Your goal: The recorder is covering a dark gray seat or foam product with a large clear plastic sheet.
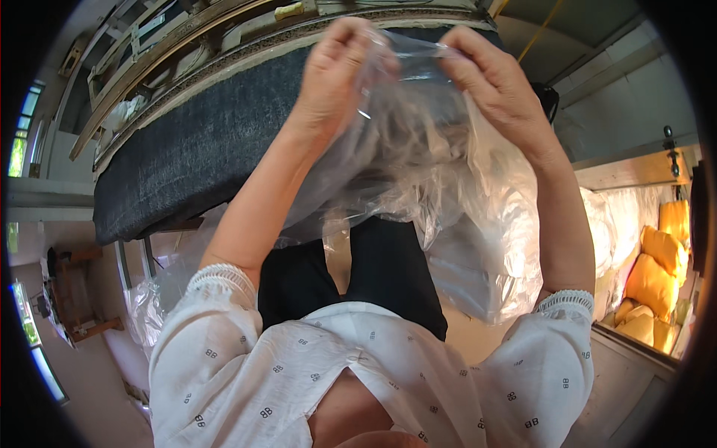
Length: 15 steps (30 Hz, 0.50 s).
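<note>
A large sheet of clear plastic film (pixel 441 142), perhaps a bag, hangs crumpled from my two raised hands. My left hand (pixel 340 75) is closed on its upper left part, the fingers slightly blurred. At the upper right, my right hand (pixel 485 78) pinches the film between thumb and fingers. The plastic between them is stretched into a short taut edge. Below, it falls in loose folds in front of my black trousers (pixel 388 269) and spreads down to the right. Whether it has an opening I cannot tell.
A table padded with dark cloth (pixel 187 149) runs across in front of me. Wooden rails (pixel 142 82) lie along its far side. On the right are a pale ledge (pixel 635 175) and stacked yellow bundles (pixel 653 276). A wooden stand (pixel 75 291) is at the far left.
</note>
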Tool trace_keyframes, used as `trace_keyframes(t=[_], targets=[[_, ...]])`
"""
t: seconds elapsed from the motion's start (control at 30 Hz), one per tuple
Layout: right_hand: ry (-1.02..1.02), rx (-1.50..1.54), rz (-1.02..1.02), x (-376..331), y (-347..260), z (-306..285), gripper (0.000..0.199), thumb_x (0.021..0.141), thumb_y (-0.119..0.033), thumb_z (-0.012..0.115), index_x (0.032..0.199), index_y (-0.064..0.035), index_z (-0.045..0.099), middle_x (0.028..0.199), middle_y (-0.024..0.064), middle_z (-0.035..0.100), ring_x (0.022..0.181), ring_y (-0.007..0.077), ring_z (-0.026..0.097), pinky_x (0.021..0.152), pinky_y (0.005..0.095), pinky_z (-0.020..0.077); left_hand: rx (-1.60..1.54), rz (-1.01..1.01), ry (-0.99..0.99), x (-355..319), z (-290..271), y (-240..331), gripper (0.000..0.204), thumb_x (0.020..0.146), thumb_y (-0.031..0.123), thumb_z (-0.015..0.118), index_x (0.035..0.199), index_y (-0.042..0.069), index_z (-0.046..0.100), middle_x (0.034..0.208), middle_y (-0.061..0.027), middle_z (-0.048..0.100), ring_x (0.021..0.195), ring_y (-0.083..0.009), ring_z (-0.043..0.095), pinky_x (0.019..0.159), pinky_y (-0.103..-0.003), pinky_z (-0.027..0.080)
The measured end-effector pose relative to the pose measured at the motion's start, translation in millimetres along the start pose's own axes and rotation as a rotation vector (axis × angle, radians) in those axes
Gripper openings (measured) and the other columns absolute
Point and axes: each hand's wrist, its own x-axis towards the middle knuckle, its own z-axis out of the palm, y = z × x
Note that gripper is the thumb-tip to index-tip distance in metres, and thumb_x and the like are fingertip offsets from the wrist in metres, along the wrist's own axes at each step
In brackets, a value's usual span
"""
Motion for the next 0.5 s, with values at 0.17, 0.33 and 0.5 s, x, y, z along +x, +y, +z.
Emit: trace_keyframes(t=[0.17,0.33,0.5], targets=[[-0.557,-0.287,0.108,-58.5,-1.4,25.1,0.023,0.078,-0.032,0.062,0.081,-0.0091,0.062,0.068,0.0128,0.059,0.069,0.0296,0.060,0.061,0.0403,0.0452,0.420,0.212,0.470,-35.7,-77.2,57.6,0.019,0.087,0.014,0.055,0.106,0.010,0.055,0.092,-0.0009,0.059,0.077,-0.0101,0.056,0.067,-0.024,0.047],[-1.037,-1.103,0.515,-220.4,129.4,-61.6,0.019,0.064,-0.028,0.071,0.073,-0.0113,0.069,0.082,0.0091,0.066,0.086,0.0251,0.061,0.077,0.0411,0.0460,1.130,0.214,0.901,-128.1,-243.2,159.9,0.020,0.087,0.018,0.054,0.103,0.006,0.057,0.086,-0.0009,0.054,0.071,-0.0077,0.049,0.061,-0.020,0.041],[-0.590,-1.578,0.847,-191.0,172.6,-191.6,0.019,0.077,-0.012,0.053,0.090,-0.0081,0.067,0.095,0.0108,0.065,0.091,0.0263,0.062,0.079,0.0430,0.0472,1.809,0.162,1.045,-293.4,-412.5,297.8,0.029,0.089,0.024,0.053,0.100,-0.002,0.055,0.092,-0.0119,0.059,0.084,-0.0210,0.055,0.077,-0.030,0.043]])
